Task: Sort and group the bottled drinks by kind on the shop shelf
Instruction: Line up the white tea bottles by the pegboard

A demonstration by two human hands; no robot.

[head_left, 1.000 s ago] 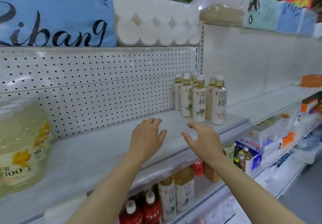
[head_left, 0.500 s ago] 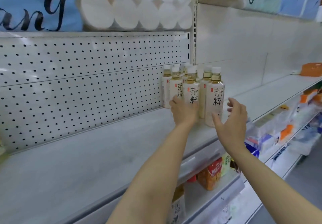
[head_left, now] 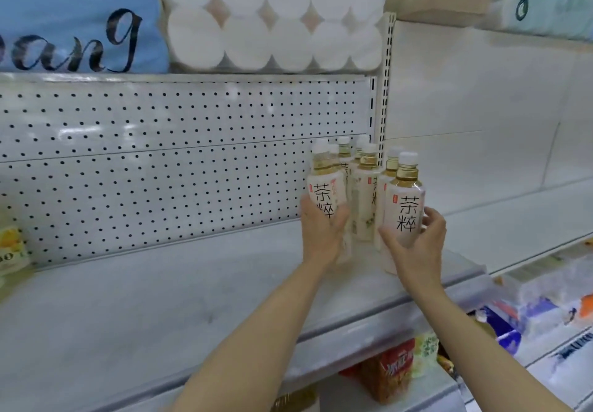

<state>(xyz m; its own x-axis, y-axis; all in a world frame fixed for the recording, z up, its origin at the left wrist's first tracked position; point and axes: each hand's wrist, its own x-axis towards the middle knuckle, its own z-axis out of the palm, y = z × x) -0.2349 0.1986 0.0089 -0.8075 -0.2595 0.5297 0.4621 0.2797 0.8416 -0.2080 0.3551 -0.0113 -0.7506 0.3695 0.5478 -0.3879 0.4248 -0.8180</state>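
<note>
1. Head view, the only one: my left hand (head_left: 324, 235) is wrapped round a tea bottle (head_left: 325, 193), fingers curled round the lower half of its white label, thumb on the near side. That bottle looks lifted a bit and leans slightly left, though my hand hides the bottom so I can't swear it's off the shelf.
2. My right hand (head_left: 417, 244) grips a second tea bottle (head_left: 405, 206), thumb on the left of the label, fingertips curling round the right side. This one's upright, and its base is hidden behind my hand too.
3. Both bottles are the same kind: white cap, pale amber tea showing at the neck, white label with big black characters.
4. Right behind and between them stands the rest of the cluster (head_left: 362, 187), same drink, packed tight at the far right end of the shelf (head_left: 160, 309), next to the slotted upright post (head_left: 383, 97).
5. Pegboard (head_left: 160, 155) runs along the back to the left.
6. Far left edge, there's a bit of a yellow bottle (head_left: 11, 248), well apart from the teas.
7. Up top: a blue pack (head_left: 73, 17) with black lettering and a pack of white rolls (head_left: 272, 17) beside it.
8. On the lower shelf near my right arm there's an orange-red packet (head_left: 391, 370), pretty blurry.
</note>
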